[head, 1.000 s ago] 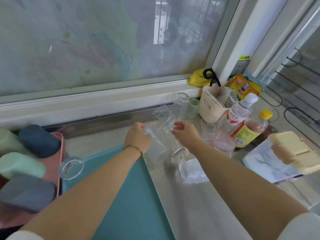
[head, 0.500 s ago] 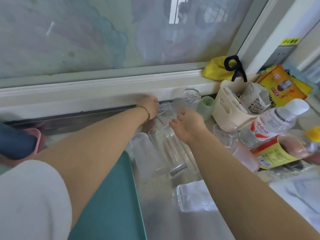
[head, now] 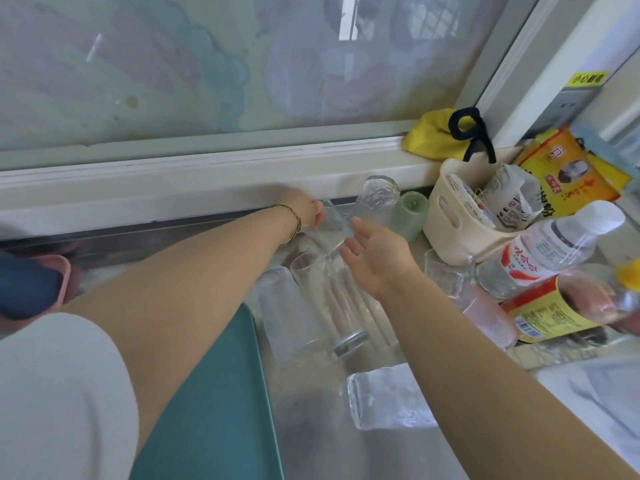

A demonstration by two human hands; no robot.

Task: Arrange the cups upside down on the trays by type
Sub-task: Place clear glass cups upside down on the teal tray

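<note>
Fingers (head: 316,216) of the left hand (head: 300,213) curl down onto a clear glass (head: 330,221) that leans at the back of the surface (head: 311,438), just under the window sill (head: 173,188). The back of the hand hides whether they have closed round it, so the grip cannot be told. The right hand (head: 379,263) hovers just beside the same glass, palm turned toward it. Its fingers (head: 359,226) are straight and spread, holding nothing.

The step in hand looks like fetching this glass for the teal tray (head: 214,393), which lies near the person's left arm. A dark blue cup (head: 24,292) sits on the pink tray (head: 64,271) at the far left, so clear glass probably belongs on the teal one.

To do it well, the person should take the glass by its wall rather than its rim alone, since smooth glass slips easily from a fingertip hold. It is crowded by a tall glass (head: 332,306) lying on its side, a frosted tumbler (head: 287,320), a textured glass (head: 377,199) and a green cup (head: 410,216). A straight lift before any sideways travel would avoid a knock. The free right hand could steady those neighbours, or take the base while the glass is turned. It should be turned mouth down over the tray and set near a far corner, leaving room for the others.
</note>
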